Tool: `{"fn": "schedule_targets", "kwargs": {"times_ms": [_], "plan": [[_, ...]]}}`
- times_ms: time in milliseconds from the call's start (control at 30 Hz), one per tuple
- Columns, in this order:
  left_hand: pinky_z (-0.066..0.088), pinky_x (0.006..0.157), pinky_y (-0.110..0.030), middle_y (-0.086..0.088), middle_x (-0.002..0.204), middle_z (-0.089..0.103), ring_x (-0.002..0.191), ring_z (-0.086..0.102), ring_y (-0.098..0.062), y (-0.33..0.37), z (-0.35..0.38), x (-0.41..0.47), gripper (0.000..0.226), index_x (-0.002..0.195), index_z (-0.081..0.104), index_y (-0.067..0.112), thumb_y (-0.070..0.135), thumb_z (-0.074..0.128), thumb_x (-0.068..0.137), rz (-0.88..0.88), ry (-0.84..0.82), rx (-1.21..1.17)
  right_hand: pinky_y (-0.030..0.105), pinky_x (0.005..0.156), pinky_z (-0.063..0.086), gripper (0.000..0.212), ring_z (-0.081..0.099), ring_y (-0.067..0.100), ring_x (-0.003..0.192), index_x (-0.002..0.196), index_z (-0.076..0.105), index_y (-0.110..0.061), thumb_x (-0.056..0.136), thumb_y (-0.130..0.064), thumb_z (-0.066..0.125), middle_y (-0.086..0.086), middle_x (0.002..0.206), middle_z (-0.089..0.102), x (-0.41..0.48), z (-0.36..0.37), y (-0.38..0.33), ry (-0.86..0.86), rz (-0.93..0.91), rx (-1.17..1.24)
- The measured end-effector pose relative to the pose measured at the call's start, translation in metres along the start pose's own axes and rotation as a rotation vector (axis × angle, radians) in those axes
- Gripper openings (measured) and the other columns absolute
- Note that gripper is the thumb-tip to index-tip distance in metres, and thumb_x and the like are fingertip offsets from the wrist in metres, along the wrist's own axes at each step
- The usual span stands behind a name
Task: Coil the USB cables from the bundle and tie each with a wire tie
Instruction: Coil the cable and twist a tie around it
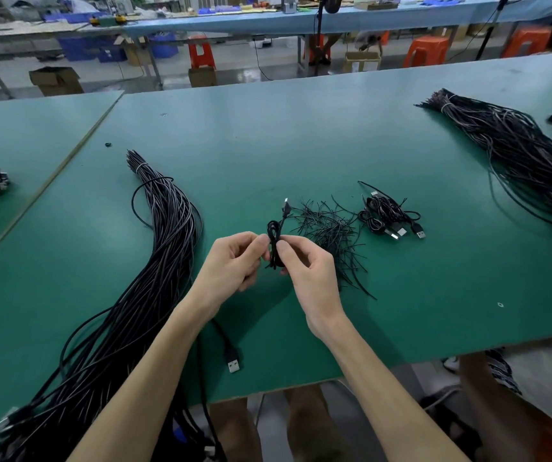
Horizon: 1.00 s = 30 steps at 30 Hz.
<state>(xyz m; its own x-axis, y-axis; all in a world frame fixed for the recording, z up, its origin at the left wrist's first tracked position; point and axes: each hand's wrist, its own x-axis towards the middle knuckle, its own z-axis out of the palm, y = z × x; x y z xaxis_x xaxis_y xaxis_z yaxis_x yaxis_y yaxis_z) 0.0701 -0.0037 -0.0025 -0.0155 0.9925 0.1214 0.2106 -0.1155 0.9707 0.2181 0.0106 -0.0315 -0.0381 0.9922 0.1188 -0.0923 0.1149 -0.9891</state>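
**Between Two Thumbs, a Coil Ready for Its Tie**

Just above the fingertips stands a small loop of the coiled cable, with its plug end trailing up and away toward the pile of wire ties. Both hands meet at the coil's waist, lifted off the table. The left hand pinches one side between thumb and forefinger, the other fingers curled loosely beneath. The right hand pinches the opposite side the same way, thumb pressed flat on the strands. Neither hand is spread; the fingers are closed tight on the cable. Short dark ends poke out just below the fingertips. They are probably a tie, though they are too thin to be sure.

By the look of it, the step in hand is the tying. To do it well, one hand should keep the loops squeezed at the waist so they cannot spring apart. The other should twist the tie ends snugly, close against the coil.

Beyond the right hand's fingers, past the ties, lie the finished coils. Out to the left of the left hand's fingers sprawls the bundle.
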Motion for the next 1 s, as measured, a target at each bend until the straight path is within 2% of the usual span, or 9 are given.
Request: {"fn": "schedule_targets", "kwargs": {"times_ms": [67, 167, 300, 400, 533, 633, 800, 933, 1000], "plan": [[0.029, 0.042, -0.027, -0.002, 0.052, 0.038, 0.04, 0.032, -0.019, 0.0, 0.0, 0.001, 0.036, 0.08, 0.061, -0.002, 0.023, 0.056, 0.106, 0.024, 0.017, 0.046, 0.039, 0.088, 0.059, 0.013, 0.07, 0.008, 0.093, 0.106, 0.074, -0.023, 0.102, -0.025, 0.062, -0.009, 0.095, 0.076, 0.0, 0.001, -0.001, 0.0, 0.013, -0.037], [0.031, 0.041, -0.024, 0.006, 0.051, 0.049, 0.04, 0.039, -0.02, -0.002, -0.002, 0.001, 0.034, 0.078, 0.065, 0.003, 0.022, 0.058, 0.106, 0.05, -0.006, 0.111, 0.03, 0.08, 0.056, 0.023, 0.071, 0.008, 0.088, 0.114, 0.073, -0.015, 0.103, -0.032, 0.062, -0.004, 0.095, 0.076, -0.002, 0.004, -0.006, -0.05, -0.01, -0.071], [0.034, 0.042, -0.023, -0.003, 0.056, 0.054, 0.042, 0.046, -0.023, -0.003, -0.001, -0.001, 0.036, 0.078, 0.066, 0.011, 0.033, 0.058, 0.105, 0.055, -0.046, 0.081, 0.04, 0.088, 0.058, 0.033, 0.07, 0.014, 0.098, 0.129, 0.069, -0.012, 0.102, -0.03, 0.064, 0.003, 0.11, 0.072, -0.005, 0.003, -0.011, -0.022, -0.08, -0.193], [0.028, 0.043, -0.024, -0.006, 0.064, 0.056, 0.048, 0.051, -0.022, -0.003, -0.001, 0.0, 0.044, 0.092, 0.071, 0.008, 0.045, 0.049, 0.106, 0.007, -0.047, -0.068, 0.032, 0.092, 0.056, 0.029, 0.069, 0.013, 0.098, 0.128, 0.07, -0.013, 0.102, -0.024, 0.063, -0.001, 0.111, 0.07, 0.0, -0.006, -0.018, 0.034, -0.151, -0.247], [0.03, 0.048, -0.028, -0.008, 0.075, 0.058, 0.055, 0.052, -0.022, -0.003, -0.006, 0.003, 0.05, 0.095, 0.074, 0.01, 0.053, 0.048, 0.103, -0.018, 0.002, -0.146, 0.015, 0.093, 0.045, 0.03, 0.06, 0.01, 0.1, 0.13, 0.069, -0.013, 0.102, -0.022, 0.064, -0.004, 0.109, 0.063, 0.027, -0.036, -0.026, 0.133, -0.245, -0.533], [0.032, 0.048, -0.028, -0.009, 0.075, 0.06, 0.056, 0.053, -0.021, -0.003, -0.007, 0.004, 0.047, 0.095, 0.073, 0.009, 0.048, 0.05, 0.104, -0.023, -0.002, -0.128, 0.027, 0.1, 0.047, 0.032, 0.055, 0.013, 0.106, 0.134, 0.066, -0.01, 0.103, -0.018, 0.061, 0.0, 0.112, 0.06, 0.05, -0.06, -0.024, 0.216, -0.265, -0.752], [0.031, 0.047, -0.029, -0.007, 0.072, 0.06, 0.055, 0.053, -0.021, -0.004, -0.004, 0.005, 0.046, 0.096, 0.072, 0.005, 0.041, 0.047, 0.108, -0.041, -0.015, -0.076, 0.039, 0.103, 0.035, 0.029, 0.048, 0.029, 0.116, 0.129, 0.069, -0.01, 0.102, -0.014, 0.06, 0.011, 0.119, 0.063, 0.075, -0.089, -0.01, 0.343, -0.228, -1.092], [0.033, 0.045, -0.028, -0.006, 0.072, 0.061, 0.056, 0.054, -0.021, -0.005, -0.006, 0.005, 0.045, 0.095, 0.073, 0.007, 0.042, 0.047, 0.107, -0.042, -0.012, -0.074, 0.043, 0.101, 0.028, 0.028, 0.04, 0.032, 0.121, 0.128, 0.066, -0.009, 0.101, -0.006, 0.057, 0.014, 0.125, 0.057, 0.079, -0.092, -0.005, 0.348, -0.122, -1.208], [0.034, 0.044, -0.027, -0.005, 0.073, 0.062, 0.057, 0.055, -0.022, -0.006, -0.006, 0.006, 0.044, 0.095, 0.074, 0.01, 0.043, 0.048, 0.107, -0.035, -0.019, -0.062, 0.046, 0.103, 0.025, 0.028, 0.037, 0.033, 0.125, 0.129, 0.063, -0.01, 0.103, -0.014, 0.056, 0.014, 0.132, 0.052, 0.079, -0.091, -0.009, 0.334, -0.089, -1.235]]}}
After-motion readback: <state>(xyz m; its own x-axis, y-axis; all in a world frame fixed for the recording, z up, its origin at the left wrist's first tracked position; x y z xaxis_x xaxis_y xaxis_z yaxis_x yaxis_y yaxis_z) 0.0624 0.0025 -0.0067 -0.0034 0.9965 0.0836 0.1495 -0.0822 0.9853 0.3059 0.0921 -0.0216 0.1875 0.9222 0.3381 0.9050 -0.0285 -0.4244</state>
